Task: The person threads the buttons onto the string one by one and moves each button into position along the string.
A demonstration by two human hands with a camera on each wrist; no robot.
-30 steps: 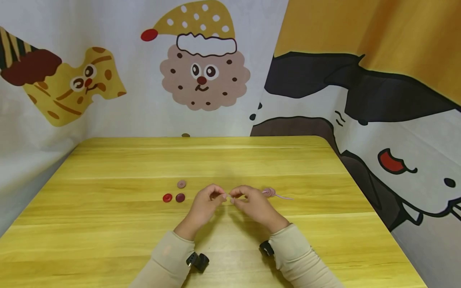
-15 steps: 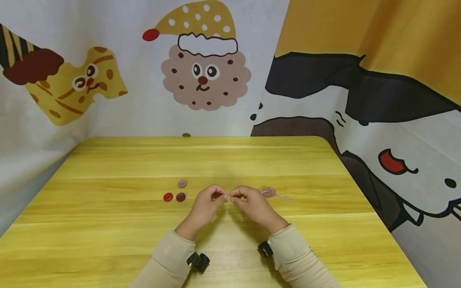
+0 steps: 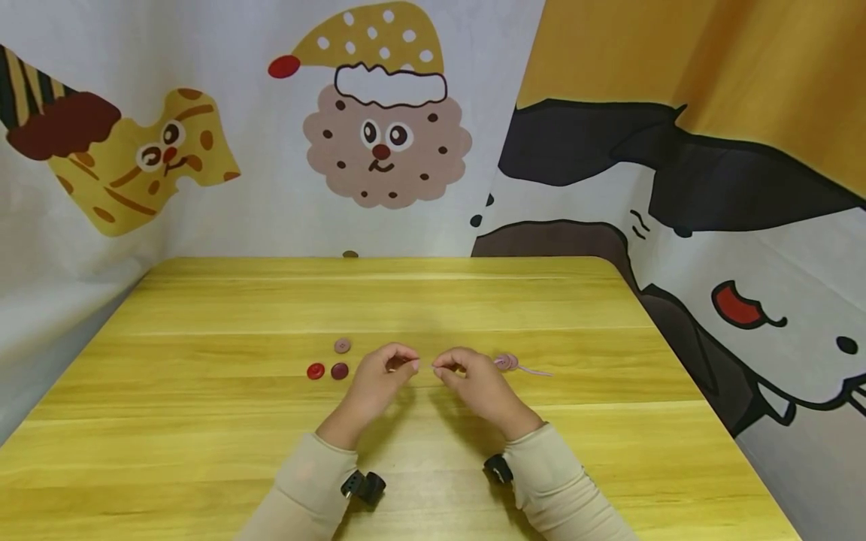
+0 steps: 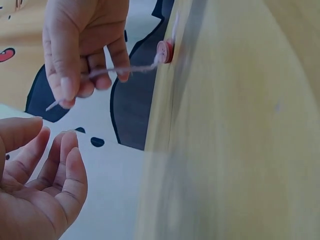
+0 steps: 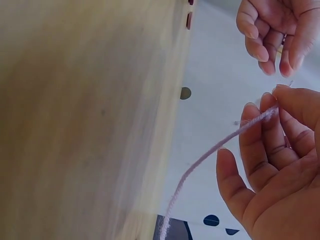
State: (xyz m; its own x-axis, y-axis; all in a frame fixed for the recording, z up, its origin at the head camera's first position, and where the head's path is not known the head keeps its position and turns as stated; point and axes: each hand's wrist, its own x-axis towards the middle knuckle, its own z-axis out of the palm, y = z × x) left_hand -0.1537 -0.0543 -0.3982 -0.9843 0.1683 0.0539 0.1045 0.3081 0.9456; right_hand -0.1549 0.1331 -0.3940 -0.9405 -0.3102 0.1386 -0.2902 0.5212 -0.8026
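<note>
Right hand pinched pink cord near its tip; adjacent left hand looked empty, relaxed. Short end likely steered best.

The left hand curves loosely; the right hand pinches.

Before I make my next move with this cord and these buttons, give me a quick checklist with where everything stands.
1. Right hand pinching the cord near its end: ok.
2. Cord tip showing past the grip: ok.
3. Left hand free: ok, nothing visible in it.
4. Red button, maroon button and pinkish button loose on the table: ok.
5. Next button at the cord tip: not ok.
6. Pink button stack secured by a knot: cannot tell.
</note>
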